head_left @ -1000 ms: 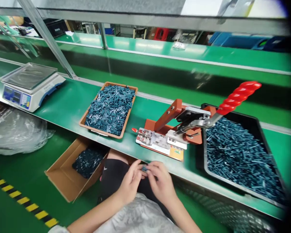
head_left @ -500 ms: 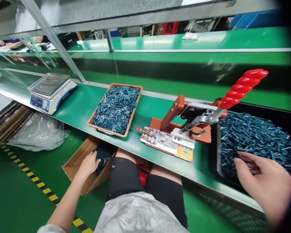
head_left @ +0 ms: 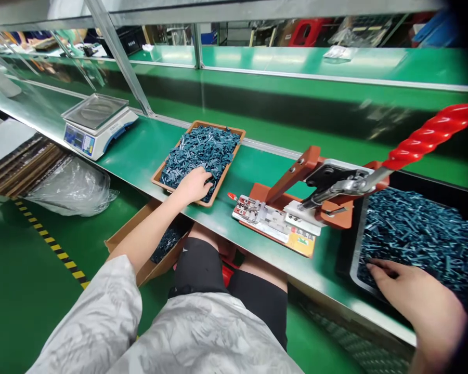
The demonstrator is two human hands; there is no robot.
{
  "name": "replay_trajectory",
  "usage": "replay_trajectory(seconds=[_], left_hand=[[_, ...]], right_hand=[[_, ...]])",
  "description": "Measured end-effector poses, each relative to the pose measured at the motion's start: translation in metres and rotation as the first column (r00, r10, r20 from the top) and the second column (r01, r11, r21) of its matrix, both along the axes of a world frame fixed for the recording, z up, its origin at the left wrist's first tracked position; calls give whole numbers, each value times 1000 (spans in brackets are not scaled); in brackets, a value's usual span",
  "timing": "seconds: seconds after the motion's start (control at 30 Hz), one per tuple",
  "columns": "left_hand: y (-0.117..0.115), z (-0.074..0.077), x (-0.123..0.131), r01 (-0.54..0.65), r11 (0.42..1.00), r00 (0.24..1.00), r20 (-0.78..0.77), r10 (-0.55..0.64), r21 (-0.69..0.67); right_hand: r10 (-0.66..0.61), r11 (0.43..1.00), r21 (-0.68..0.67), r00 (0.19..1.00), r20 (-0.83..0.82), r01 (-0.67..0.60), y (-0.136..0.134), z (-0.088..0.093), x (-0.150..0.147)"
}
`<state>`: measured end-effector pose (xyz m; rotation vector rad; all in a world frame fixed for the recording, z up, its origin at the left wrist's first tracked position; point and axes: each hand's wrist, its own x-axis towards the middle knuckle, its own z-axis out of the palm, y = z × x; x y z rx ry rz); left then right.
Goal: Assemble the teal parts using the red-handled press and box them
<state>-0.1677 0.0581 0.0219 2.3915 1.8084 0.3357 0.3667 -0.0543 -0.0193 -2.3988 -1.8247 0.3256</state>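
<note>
My left hand (head_left: pixel 196 185) is over the near part of an orange-brown tray (head_left: pixel 156 179) heaped with small dark blue-green plastic pieces (head_left: pixel 200 148). Its thumb and fingers are apart at the pile, and no held piece shows. At the right, my right hand (head_left: pixel 415 293) hovers at the near left corner of a black tray (head_left: pixel 354 267) full of thin blue-green strips (head_left: pixel 417 234). Its thumb and fingers are pinched together; whatever lies between the tips is too small to make out. Between the trays stands a toggle press (head_left: pixel 327 192) with a twisted red handle (head_left: pixel 432 135).
A weighing scale (head_left: pixel 97 127) stands on the green bench at the left. Below the bench edge, a cardboard box (head_left: pixel 130 223) holds more dark pieces. Clear plastic wrap (head_left: pixel 76 187) lies by stacked boards (head_left: pixel 27 161). A metal post (head_left: pixel 120 57) rises behind the scale.
My left hand has moved up from the cardboard box to the orange-brown tray. My right hand stays at the black tray, its fingertips now closer together. The camera view has shifted.
</note>
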Motion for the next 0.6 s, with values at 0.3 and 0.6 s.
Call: replay_trajectory(seconds=[0.3, 0.6], left_hand=[[-10, -4, 2, -55, 998, 994, 95, 52, 30], [-6, -8, -7, -169, 986, 930, 335, 155, 13]], right_hand=[[-170, 978, -133, 983, -75, 159, 5, 19, -18], [-303, 925, 154, 920, -248, 346, -16, 28, -40]])
